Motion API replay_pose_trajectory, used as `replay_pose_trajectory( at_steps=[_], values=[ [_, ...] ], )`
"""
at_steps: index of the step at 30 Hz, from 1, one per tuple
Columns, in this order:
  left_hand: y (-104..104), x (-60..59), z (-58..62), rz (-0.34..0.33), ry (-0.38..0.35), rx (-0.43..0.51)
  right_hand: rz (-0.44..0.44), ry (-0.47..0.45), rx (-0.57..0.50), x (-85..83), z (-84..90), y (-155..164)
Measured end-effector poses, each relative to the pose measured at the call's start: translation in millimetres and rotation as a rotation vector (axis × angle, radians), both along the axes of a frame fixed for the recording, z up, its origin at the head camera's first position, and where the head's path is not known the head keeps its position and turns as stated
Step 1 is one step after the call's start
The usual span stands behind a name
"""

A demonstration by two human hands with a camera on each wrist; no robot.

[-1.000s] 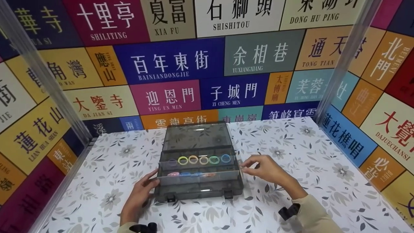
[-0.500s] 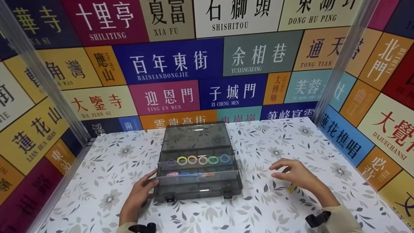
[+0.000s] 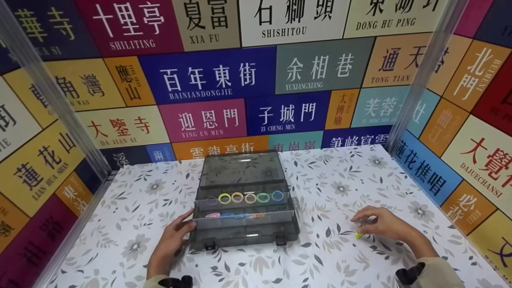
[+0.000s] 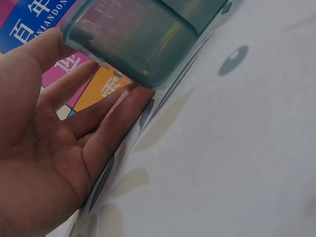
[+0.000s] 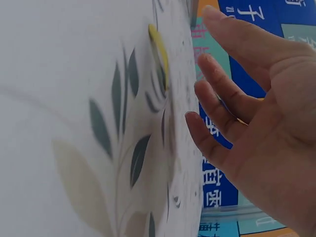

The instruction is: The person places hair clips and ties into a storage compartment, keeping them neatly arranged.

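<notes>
A smoky see-through plastic box (image 3: 240, 240) lies unlatched on the patterned surface, its lid (image 3: 240, 172) tipped back. Inside, a row of coloured rings (image 3: 225, 202) stands up, with pink, blue and orange pieces (image 3: 214, 215) in front. My left hand (image 3: 172, 238) touches the box's left side; in the left wrist view its thumb and fingers (image 4: 116, 116) meet the corner. Off to the right, my right hand (image 3: 382, 224) is over a small yellow curved piece (image 3: 359, 236). In the right wrist view this yellow piece (image 5: 159, 52) is apart from the loosely spread fingers.
White cloth with grey leaves and flowers covers the table (image 3: 320, 256). Behind it stands a wall (image 3: 208, 76) of coloured name panels. Clear upright posts (image 3: 416, 76) border the space on both sides. A dark camera (image 3: 410, 273) sits on each wrist.
My right hand has moved from the box's right edge to the right and nearer me. The yellow piece has come into view beneath it. My left hand keeps its place on the box.
</notes>
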State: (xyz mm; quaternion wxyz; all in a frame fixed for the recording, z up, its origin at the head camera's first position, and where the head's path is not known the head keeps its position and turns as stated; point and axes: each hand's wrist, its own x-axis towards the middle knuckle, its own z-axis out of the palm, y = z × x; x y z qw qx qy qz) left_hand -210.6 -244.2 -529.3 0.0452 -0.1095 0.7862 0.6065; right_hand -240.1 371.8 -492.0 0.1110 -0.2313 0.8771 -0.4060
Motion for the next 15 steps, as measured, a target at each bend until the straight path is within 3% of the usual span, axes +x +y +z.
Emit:
replay_pose_trajectory(
  at_steps=[15],
  values=[
    [1, 1.4, -0.9, -0.004, 0.039, -0.027, 0.017, -0.051, 0.042, -1.8, -12.4, 11]
  ],
)
